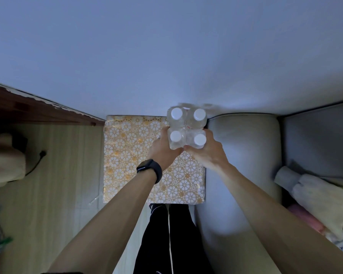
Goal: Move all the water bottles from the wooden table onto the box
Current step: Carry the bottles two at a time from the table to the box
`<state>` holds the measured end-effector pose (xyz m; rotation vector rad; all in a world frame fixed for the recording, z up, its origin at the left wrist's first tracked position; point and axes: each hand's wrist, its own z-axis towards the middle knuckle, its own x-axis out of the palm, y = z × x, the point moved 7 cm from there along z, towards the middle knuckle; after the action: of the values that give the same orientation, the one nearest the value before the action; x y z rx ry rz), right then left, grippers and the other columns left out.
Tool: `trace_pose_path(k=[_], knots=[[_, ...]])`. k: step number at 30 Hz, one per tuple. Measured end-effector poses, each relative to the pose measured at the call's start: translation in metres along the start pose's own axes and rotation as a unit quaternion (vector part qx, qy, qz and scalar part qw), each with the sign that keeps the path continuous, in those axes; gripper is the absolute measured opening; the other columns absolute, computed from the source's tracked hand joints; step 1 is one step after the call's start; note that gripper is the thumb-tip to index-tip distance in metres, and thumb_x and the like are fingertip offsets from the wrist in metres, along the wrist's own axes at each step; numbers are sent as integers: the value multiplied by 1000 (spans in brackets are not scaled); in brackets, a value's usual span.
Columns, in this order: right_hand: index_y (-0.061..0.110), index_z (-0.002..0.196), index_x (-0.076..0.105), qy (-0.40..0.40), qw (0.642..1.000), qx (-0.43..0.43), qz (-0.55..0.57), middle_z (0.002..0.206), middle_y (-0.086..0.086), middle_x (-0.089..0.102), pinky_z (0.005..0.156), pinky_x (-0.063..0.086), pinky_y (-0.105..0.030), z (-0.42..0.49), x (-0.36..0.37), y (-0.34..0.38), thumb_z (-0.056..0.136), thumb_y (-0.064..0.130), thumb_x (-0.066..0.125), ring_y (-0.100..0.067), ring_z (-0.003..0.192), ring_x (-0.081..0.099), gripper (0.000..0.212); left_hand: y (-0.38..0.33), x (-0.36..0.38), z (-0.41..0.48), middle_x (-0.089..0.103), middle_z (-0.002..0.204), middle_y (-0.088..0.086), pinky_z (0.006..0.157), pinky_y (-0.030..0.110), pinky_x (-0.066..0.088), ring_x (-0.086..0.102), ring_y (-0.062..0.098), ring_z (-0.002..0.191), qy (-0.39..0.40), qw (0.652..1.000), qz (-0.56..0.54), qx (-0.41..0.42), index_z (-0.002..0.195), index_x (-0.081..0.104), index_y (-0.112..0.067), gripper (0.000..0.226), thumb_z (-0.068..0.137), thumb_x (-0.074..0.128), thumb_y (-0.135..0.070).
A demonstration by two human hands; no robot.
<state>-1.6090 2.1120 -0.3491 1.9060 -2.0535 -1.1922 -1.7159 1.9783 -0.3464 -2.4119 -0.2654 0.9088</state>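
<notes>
water bottles (186, 128) clasped between left hand (162, 150), right hand (206, 154) fingers | to be set upright on box (131, 147) — squeeze held even

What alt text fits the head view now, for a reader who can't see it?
The left hand and right hand grip four white-capped water bottles, clustered upright, at the far right corner of the floral-patterned box. A wooden table edge shows at left, a grey sofa at right.

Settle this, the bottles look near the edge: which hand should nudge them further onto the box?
Probably right: the right hand holds the bottles at the box edge, so pushes inward; the left hand is inboard.
</notes>
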Motion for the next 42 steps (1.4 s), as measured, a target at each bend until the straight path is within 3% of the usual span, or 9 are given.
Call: trace_pose_path(k=[8, 13, 20, 26, 30, 34, 36, 39, 42], knots=[[33, 124, 59, -40, 999, -4, 33, 103, 19, 66, 64, 39, -4, -2, -8, 1, 74, 41, 81, 2, 92, 61, 55, 2, 1, 6, 67, 101, 0, 73, 36, 56, 65, 21, 88, 8, 999, -46, -24, 135, 41, -20, 67, 81, 79, -31], [38, 115, 53, -51, 993, 7, 103, 96, 29, 58, 61, 38, 4, -7, -1, -1, 78, 31, 84, 20, 80, 53, 49, 2, 2, 7, 63, 104, 0, 77, 35, 54, 60, 20, 87, 2, 998, -52, -34, 147, 28, -21, 84, 81, 79, -23], [35, 100, 52, 4, 992, -8, 124, 94, 17, 62, 68, 47, -14, 0, 0, 9, 69, -2, 83, 3, 86, 62, 57, 0, 6, 13, 64, 114, 7, 73, 32, 45, 56, 22, 89, 36, 997, -33, -58, 144, 36, -16, 79, 80, 80, -24], [26, 122, 52, 29, 996, -2, 87, 102, 14, 63, 81, 54, -36, 5, -1, 3, 67, -2, 78, -16, 100, 64, 67, 1, 4, 13, 62, 110, 0, 76, 31, 44, 58, 20, 99, 42, 997, -35, -61, 144, 35, -16, 84, 76, 85, -20], [25, 150, 34, 22, 992, 46, 116, 131, 9, 56, 62, 51, -26, -14, -2, -15, 72, 2, 73, -15, 88, 67, 90, 9, -5, 0, 55, 140, 4, 83, 30, 44, 58, 23, 115, 60, 992, -85, -72, 151, 31, -19, 96, 73, 86, -8], [24, 156, 26, 16, 988, 88, 126, 152, 3, 42, 69, 59, -28, -52, 6, -25, 81, 7, 73, -13, 91, 67, 90, 17, -21, -31, 51, 145, 7, 69, 20, 45, 57, 22, 111, 76, 993, -65, -66, 149, 33, -22, 91, 75, 85, -12], [22, 157, 27, 20, 989, 93, 116, 154, 1, 42, 61, 55, -22, -81, 9, -19, 87, 12, 70, -9, 87, 66, 82, 17, -34, -53, 52, 143, 6, 66, 19, 43, 54, 19, 106, 73, 994, -66, -51, 149, 33, -24, 88, 78, 83, -14], [24, 155, 30, 26, 991, 77, 110, 153, 4, 45, 69, 56, -29, -127, 15, 4, 91, 22, 69, -9, 84, 65, 75, 13, -59, -92, 53, 139, 4, 78, 27, 47, 54, 18, 109, 67, 992, -103, -37, 149, 32, -27, 85, 81, 81, -20], [27, 146, 42, 26, 989, 42, 140, 146, 8, 51, 56, 48, -15, -174, 16, 41, 91, 26, 70, -16, 77, 65, 62, 7, -92, -133, 55, 135, 2, 86, 32, 49, 54, 19, 114, 49, 990, -134, -22, 148, 34, -29, 81, 82, 81, -25]])
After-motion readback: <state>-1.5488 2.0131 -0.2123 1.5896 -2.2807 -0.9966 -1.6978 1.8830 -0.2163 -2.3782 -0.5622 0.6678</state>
